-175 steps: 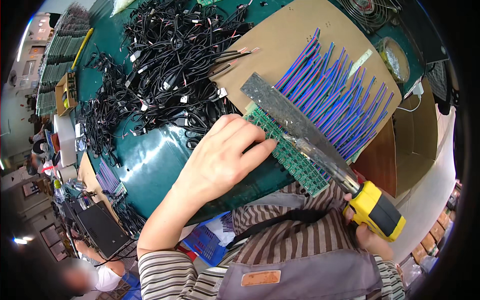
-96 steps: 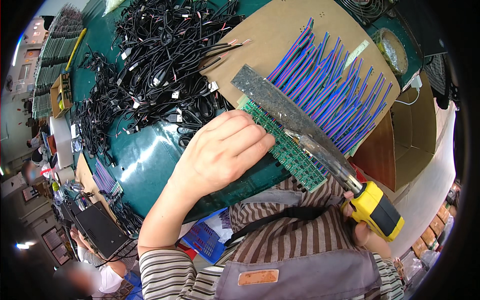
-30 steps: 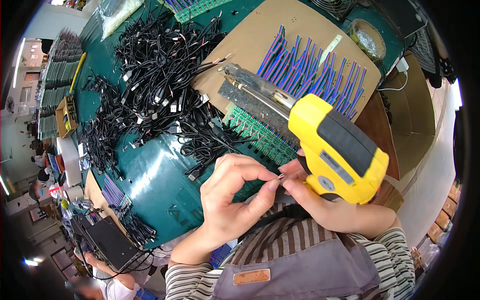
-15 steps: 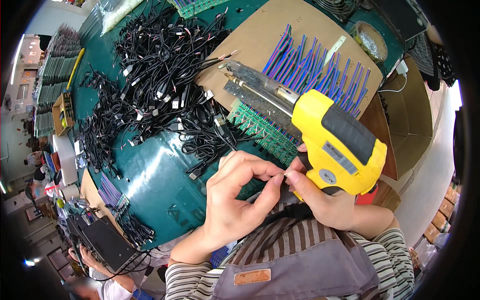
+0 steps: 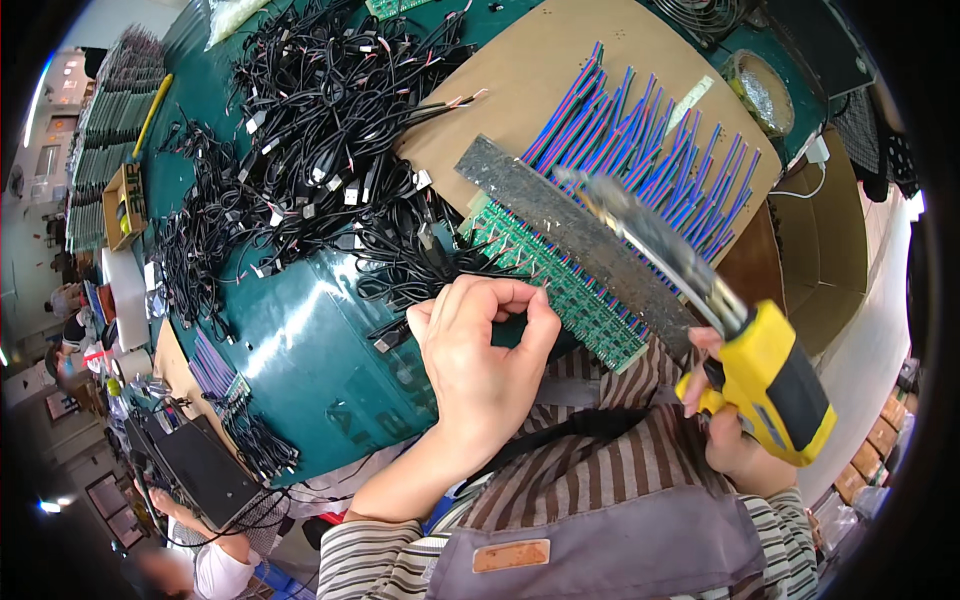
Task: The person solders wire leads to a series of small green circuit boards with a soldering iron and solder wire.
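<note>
My right hand (image 5: 722,420) is wrapped round the handle of a yellow and black soldering gun (image 5: 775,385), whose metal front part is smeared by motion. Over the near left end of a row of green circuit boards (image 5: 560,280), my left hand (image 5: 480,350) pinches a thin wire end; its cable is mostly hidden by the hand. A dark, flat metal bar (image 5: 570,235) lies across the boards. From beyond the bar, bundles of blue, red and green ribbon wires (image 5: 640,160) fan out over brown cardboard (image 5: 560,60).
A big heap of black USB cables (image 5: 320,140) covers the left of the green table mat (image 5: 310,370). Stacked boards (image 5: 110,140) stand at the far left. An open carton (image 5: 820,240) is at the right. A co-worker's arm (image 5: 200,530) shows at lower left.
My hands have come apart. The right one swung the soldering gun down and right, uncovering the boards and bar; the left moved slightly up and left to the boards.
</note>
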`<state>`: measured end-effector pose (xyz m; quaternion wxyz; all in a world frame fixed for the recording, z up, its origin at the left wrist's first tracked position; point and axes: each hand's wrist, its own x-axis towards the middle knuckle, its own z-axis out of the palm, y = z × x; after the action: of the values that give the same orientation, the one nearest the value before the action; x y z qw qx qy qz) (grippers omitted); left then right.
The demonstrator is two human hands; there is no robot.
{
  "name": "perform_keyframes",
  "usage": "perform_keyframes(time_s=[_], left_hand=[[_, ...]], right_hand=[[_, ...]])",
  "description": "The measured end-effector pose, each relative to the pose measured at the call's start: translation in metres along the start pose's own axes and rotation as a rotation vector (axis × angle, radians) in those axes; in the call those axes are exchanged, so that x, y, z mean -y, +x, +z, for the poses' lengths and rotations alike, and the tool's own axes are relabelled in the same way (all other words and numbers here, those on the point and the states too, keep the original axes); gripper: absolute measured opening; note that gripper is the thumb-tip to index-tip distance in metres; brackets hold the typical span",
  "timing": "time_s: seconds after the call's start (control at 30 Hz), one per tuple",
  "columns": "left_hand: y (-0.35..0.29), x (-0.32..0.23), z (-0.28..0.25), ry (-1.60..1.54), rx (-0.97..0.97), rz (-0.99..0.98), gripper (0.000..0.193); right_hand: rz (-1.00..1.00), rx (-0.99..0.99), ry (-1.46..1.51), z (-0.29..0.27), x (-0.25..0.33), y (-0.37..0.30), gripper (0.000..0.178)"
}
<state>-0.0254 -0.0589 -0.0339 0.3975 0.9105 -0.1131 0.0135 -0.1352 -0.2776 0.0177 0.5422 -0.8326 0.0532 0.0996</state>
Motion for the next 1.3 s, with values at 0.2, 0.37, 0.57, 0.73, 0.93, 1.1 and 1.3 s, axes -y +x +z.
perform_keyframes(time_s=[0.2,0.37,0.57,0.73,0.93,1.1,1.3], left_hand=[[0.003,-0.004,0.008,0.038,-0.054,-0.016,0.011],[0.001,-0.001,0.013,0.089,-0.117,0.025,0.013],[0.001,-0.001,0.015,0.098,-0.140,0.044,0.014],[-0.001,0.002,0.017,0.093,-0.169,0.059,0.015],[0.000,0.000,0.018,0.093,-0.167,0.069,0.016],[0.000,0.001,0.018,0.089,-0.173,0.075,0.016],[0.001,0.001,0.016,0.098,-0.167,0.063,0.016]], right_hand=[[0.050,-0.180,-0.043,0.001,-0.046,-0.044,0.026],[-0.163,-0.116,-0.175,0.001,-0.035,-0.023,0.026],[-0.193,-0.141,-0.154,0.003,-0.044,-0.019,0.024],[-0.286,-0.117,-0.220,0.003,-0.047,-0.017,0.024],[-0.139,-0.184,-0.048,0.007,-0.072,-0.044,0.034],[-0.063,-0.197,-0.013,0.008,-0.082,-0.059,0.041],[-0.032,-0.203,0.007,0.009,-0.073,-0.054,0.043]])
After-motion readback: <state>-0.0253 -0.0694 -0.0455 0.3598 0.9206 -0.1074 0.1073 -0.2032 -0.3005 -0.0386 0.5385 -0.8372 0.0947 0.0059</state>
